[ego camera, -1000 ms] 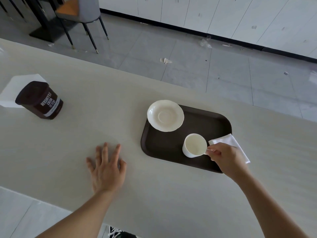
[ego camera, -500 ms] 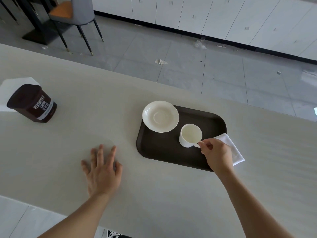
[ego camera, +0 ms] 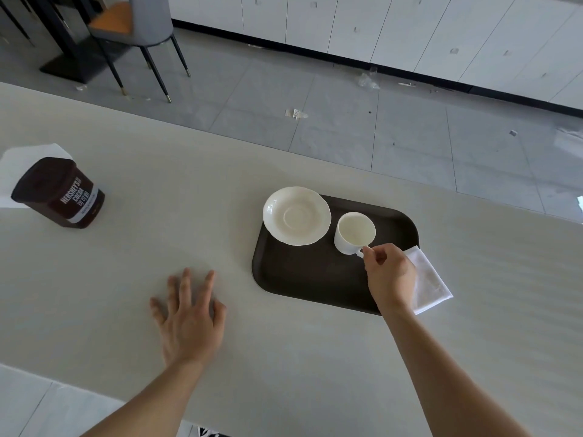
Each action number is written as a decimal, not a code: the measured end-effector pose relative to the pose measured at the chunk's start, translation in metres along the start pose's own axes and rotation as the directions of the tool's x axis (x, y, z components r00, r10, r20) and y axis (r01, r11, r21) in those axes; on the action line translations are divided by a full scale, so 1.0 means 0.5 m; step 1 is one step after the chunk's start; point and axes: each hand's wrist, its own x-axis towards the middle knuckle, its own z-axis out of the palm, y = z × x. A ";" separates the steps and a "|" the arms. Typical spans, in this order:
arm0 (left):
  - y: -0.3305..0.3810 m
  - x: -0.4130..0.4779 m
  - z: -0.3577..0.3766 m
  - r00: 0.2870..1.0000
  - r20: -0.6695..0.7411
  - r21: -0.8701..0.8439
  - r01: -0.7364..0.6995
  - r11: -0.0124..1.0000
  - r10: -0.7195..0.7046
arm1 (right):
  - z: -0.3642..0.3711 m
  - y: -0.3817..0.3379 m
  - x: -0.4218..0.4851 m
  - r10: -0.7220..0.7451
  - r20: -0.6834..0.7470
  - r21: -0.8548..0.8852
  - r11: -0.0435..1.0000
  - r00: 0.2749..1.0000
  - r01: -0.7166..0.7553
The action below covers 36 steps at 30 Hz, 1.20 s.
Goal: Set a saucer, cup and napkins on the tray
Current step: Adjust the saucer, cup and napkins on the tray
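Observation:
A dark brown tray (ego camera: 303, 279) lies on the pale table. A cream saucer (ego camera: 296, 215) rests on the tray's far left corner, overhanging its rim. Just right of the saucer is a white cup (ego camera: 355, 232), empty and upright, over the tray. My right hand (ego camera: 388, 275) pinches the cup's handle. A folded white napkin (ego camera: 430, 279) lies across the tray's right edge, partly hidden by my right hand. My left hand (ego camera: 189, 313) lies flat on the table left of the tray, fingers spread, holding nothing.
A brown cocoa tub (ego camera: 60, 193) stands at the far left on the table, with a stack of white napkins (ego camera: 19, 162) behind it. The table's far edge runs diagonally; beyond it are tiled floor and a chair (ego camera: 138, 29).
My right hand has carried the cup from the tray's near middle toward the far side, up beside the saucer. The left hand has stayed flat on the table.

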 end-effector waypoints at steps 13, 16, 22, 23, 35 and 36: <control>-0.004 0.003 0.009 1.000 -0.010 0.016 -0.009 1.000 0.009 | 0.011 -0.004 -0.022 0.087 0.029 0.158 0.983 0.996 -0.090; -0.001 0.001 0.005 1.000 -0.017 0.005 -0.004 1.000 0.004 | 0.012 -0.005 -0.025 0.112 0.029 0.169 0.979 0.993 -0.115; 0.000 -0.001 0.002 1.000 -0.021 -0.007 -0.005 1.000 0.005 | 0.027 -0.025 -0.031 0.126 0.040 0.202 0.970 0.991 -0.132; -0.001 -0.001 0.003 1.000 -0.023 -0.008 -0.007 1.000 0.006 | 0.031 -0.029 -0.031 0.132 0.039 0.206 0.969 0.990 -0.137; -0.007 0.003 0.014 1.000 -0.029 0.014 -0.009 1.000 0.009 | 0.057 -0.054 -0.021 0.167 0.002 0.231 0.959 0.986 -0.163; -0.006 0.003 0.014 1.000 -0.029 0.013 -0.006 1.000 0.007 | 0.058 -0.056 -0.019 0.166 0.001 0.229 0.960 0.986 -0.162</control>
